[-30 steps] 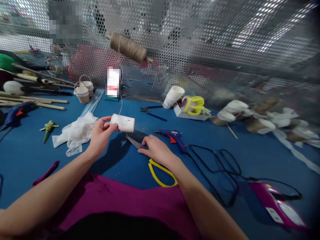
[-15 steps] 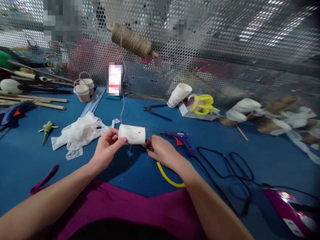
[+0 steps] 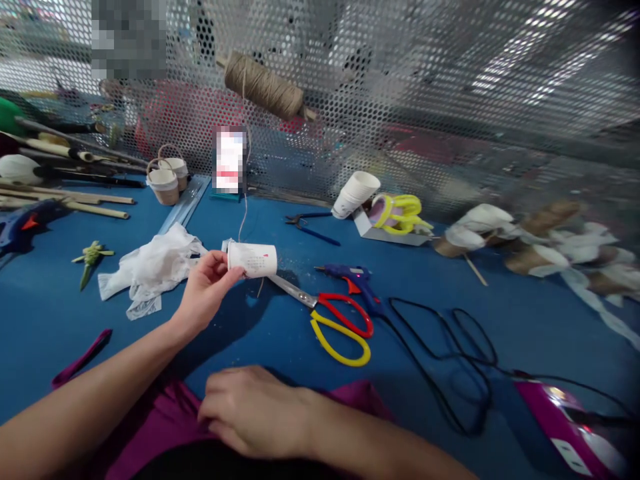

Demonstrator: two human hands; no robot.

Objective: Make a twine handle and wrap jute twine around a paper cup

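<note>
A white paper cup (image 3: 254, 260) with small print lies on its side in my left hand (image 3: 207, 290), held near its rim between thumb and fingers. My right hand (image 3: 255, 407) is low in front of the purple cloth (image 3: 150, 413) at my body, its fingers curled inward; what they hold, if anything, is hidden. Scissors (image 3: 320, 303) with one red and one yellow handle rest on the blue table, their blades running to just below the cup. From the roll of twine (image 3: 265, 87) a strand hangs down behind the cup.
A blue glue gun (image 3: 355, 277) and its black cord lie right of the scissors. Pliers (image 3: 313, 227), stacked paper cups (image 3: 356, 193) and a tape box (image 3: 393, 230) stand behind. White crumpled lace (image 3: 155, 267) sits left, near two small baskets (image 3: 165, 183). A perforated metal screen (image 3: 400, 100) rises behind.
My right hand has moved from beside the cup's base down and left to the purple cloth, uncovering the scissors. The cup in my left hand has shifted slightly left.
</note>
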